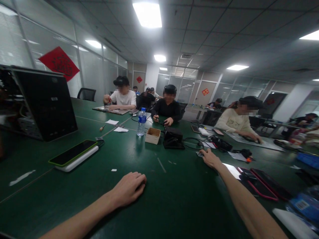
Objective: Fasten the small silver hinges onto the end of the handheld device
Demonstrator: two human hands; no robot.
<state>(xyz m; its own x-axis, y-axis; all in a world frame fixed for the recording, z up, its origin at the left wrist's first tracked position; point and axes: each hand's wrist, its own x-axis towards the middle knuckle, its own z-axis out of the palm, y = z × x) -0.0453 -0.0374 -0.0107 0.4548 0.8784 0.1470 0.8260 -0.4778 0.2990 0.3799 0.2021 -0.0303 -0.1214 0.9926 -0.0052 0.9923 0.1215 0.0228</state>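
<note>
My left hand (pixel 130 188) rests on the green table (pixel 159 212), its fingers loosely curled together, and no object shows in it. Farther out to the right, my right hand (pixel 210 158) reaches forward with its fingertips closed on a small, flat, silvery metal piece (pixel 199 154) at the tabletop. The exact kind of that piece is too small to tell. Beyond it lie black cables and a black device (pixel 172 136) on a stand. A small open cardboard box (pixel 153 136) stands beside the device, and a water bottle (pixel 141 122) is upright to its left.
At left, a phone (pixel 74 152) lies on a white slab near a black computer case (pixel 47 103). Phones with red edges (pixel 264 184) and a lying plastic bottle (pixel 305 202) are near my right forearm. Several people sit working around the tables.
</note>
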